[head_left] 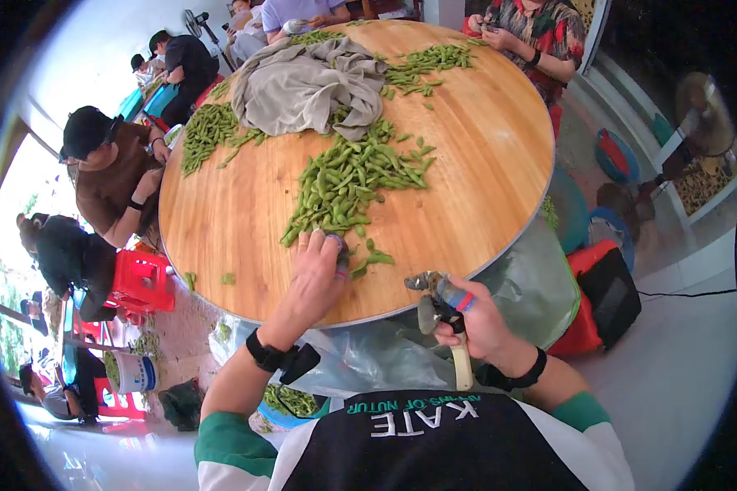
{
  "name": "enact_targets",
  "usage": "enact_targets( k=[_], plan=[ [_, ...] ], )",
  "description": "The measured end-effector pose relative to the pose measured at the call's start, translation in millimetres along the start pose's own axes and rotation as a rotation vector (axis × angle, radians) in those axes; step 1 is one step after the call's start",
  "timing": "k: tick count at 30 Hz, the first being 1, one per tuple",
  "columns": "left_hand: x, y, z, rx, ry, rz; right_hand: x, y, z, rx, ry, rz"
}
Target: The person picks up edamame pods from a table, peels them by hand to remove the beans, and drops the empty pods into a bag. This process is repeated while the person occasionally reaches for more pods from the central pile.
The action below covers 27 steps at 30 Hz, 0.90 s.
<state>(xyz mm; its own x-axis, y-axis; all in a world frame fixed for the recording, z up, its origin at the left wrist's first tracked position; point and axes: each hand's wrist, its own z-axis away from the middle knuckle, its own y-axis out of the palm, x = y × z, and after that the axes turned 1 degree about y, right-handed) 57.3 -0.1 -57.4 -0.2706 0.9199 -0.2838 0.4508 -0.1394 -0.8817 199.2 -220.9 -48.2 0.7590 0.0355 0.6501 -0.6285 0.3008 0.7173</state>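
Note:
My left hand (318, 266) rests at the near end of a pile of green soybean pods (336, 180) on the round wooden table (483, 164). Its fingers are bent down and held together, with the tips hidden, and a dark wrapping covers the thumb. Just right of it lie a few loose pods (374, 258). Over the near right table edge, my right hand (471, 319) is closed around a small tool with a cream handle (462, 364). Dark and blue wrappings cover its fingertips, and the tool's working end cannot be made out.
A grey cloth (311, 82) covers part of the pods at the far side. Several people sit around the table with other pod heaps (209, 135). Clear plastic sheeting (524, 286) hangs below the near edge, close to a blue basin of pods (291, 403). Red stools (141, 280) stand left.

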Motion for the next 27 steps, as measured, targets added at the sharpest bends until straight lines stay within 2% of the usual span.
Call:
enact_targets(
  k=[2, 4, 5, 7, 8, 14, 20, 24, 27],
  plan=[
    [-4.0, 0.8, 0.0, -0.034, 0.002, 0.104, 2.1, 5.9, -3.3, -0.065, -0.002, 0.024],
    [-19.5, -1.6, -1.6, -0.001, -0.382, 1.031, 1.5, 12.6, -4.1, -0.068, -0.097, 0.250],
    [-27.9, -7.8, -2.8, 0.000, -0.379, 1.039, -0.1, 14.1, -4.6, -0.075, -0.099, 0.254],
    [-42.9, -18.1, -2.1, 0.247, -0.511, 1.145, -5.8, 12.5, -6.0, -0.025, -0.103, 0.138],
    [-48.2, -13.3, -1.2, 0.235, -0.499, 1.251, -8.3, 9.0, -6.3, -0.019, -0.095, 0.160],
    [-56.6, -3.9, 1.2, 0.222, -0.516, 1.415, -4.2, 16.1, -2.4, -0.003, -0.054, 0.158],
    [-60.4, -4.8, 3.4, 0.196, -0.501, 1.446, -6.3, 16.8, -3.2, 0.001, -0.067, 0.157],
    [-55.5, -1.4, 6.8, 0.215, -0.430, 1.455, -11.3, 8.0, -4.3, 0.021, -0.078, 0.223],
    [-61.5, -6.9, 8.1, 0.200, -0.409, 1.329, -12.4, 7.8, -5.5, 0.000, -0.127, 0.294]
  ],
)
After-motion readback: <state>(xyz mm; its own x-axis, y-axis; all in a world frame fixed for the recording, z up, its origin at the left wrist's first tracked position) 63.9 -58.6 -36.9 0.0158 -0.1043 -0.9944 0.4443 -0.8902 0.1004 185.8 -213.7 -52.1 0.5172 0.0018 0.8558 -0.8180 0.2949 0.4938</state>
